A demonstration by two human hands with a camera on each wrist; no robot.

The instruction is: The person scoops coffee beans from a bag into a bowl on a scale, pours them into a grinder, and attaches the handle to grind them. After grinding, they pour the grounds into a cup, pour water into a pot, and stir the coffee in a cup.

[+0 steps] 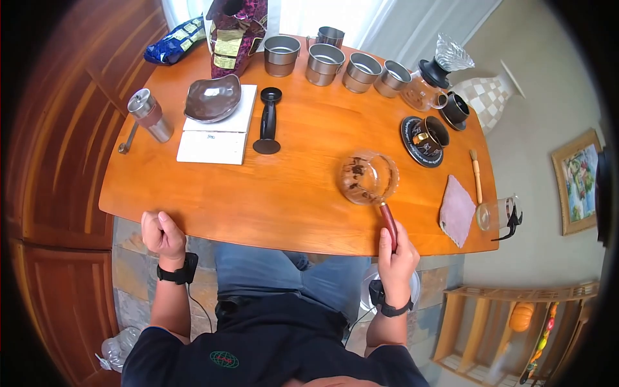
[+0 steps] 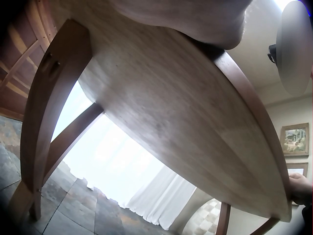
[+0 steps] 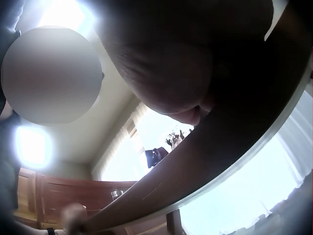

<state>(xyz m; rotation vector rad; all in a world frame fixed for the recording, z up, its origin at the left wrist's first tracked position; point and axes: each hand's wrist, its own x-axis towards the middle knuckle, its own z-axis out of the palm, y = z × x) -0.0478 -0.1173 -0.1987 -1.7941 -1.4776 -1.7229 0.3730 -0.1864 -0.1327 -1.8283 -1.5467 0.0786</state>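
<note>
In the head view my right hand (image 1: pixel 398 257) grips the reddish wooden handle (image 1: pixel 389 224) of a round clear glass bowl (image 1: pixel 392 174) at the table's front right. Dark brown pieces that look like coffee beans (image 1: pixel 356 170) lie scattered inside its glass. The bowl is over the tabletop and slightly blurred. My left hand (image 1: pixel 163 233) is curled into a fist at the front left edge of the table, with nothing visible in it. In the left wrist view, that hand's underside (image 2: pixel 195 22) shows against the table edge; its fingers are hidden there.
The wooden table (image 1: pixel 277 200) bears a white scale (image 1: pixel 213 148) with a brown dish (image 1: pixel 214 100), a hand grinder (image 1: pixel 149 115), a black tamper-like tool (image 1: pixel 267 122), several metal cups (image 1: pixel 324 63), a cup (image 1: pixel 431 132) on a saucer, a pink cloth (image 1: pixel 456 209), a brush (image 1: pixel 476 174) and a glass pitcher (image 1: pixel 493 216).
</note>
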